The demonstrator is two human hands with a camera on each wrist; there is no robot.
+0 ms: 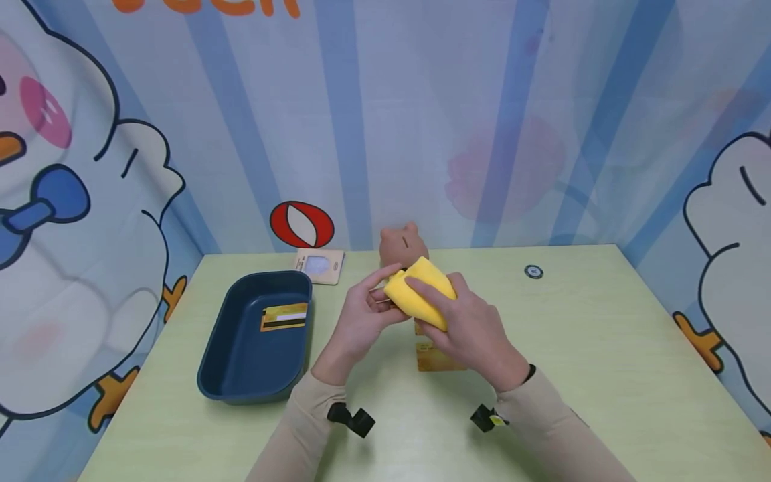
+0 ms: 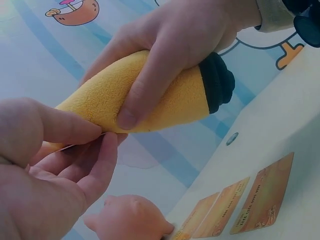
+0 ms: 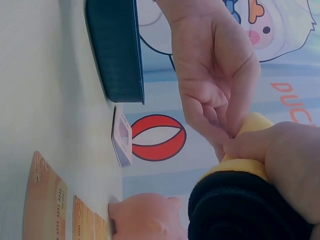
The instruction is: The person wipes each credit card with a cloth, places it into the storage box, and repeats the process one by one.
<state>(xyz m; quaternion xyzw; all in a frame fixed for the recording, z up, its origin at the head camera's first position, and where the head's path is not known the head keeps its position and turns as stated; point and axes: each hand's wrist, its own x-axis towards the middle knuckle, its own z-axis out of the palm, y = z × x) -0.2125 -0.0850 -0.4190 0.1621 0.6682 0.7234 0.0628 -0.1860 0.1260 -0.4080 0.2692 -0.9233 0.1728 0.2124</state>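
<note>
My right hand (image 1: 476,328) grips a soft yellow fuzzy cloth thing (image 1: 424,291) with a dark, layered end, well seen in the left wrist view. Its thumb lies along the yellow side. My left hand (image 1: 361,314) is at the yellow thing's other side, thumb and fingers pinching a thin flat thing (image 2: 69,147). Only a pale edge of this shows; its kind is hidden. Below the hands, gold bank cards (image 1: 442,357) lie on the table, partly covered in the head view. A pink piggy bank (image 1: 402,246) stands just behind the hands.
At the left stands a dark blue tray (image 1: 211,361) with a gold card (image 1: 284,316) in it. A beige card holder (image 1: 319,266) with a window lies behind it. A dark round chip (image 1: 533,272) lies at the back right. A printed curtain hangs behind the table.
</note>
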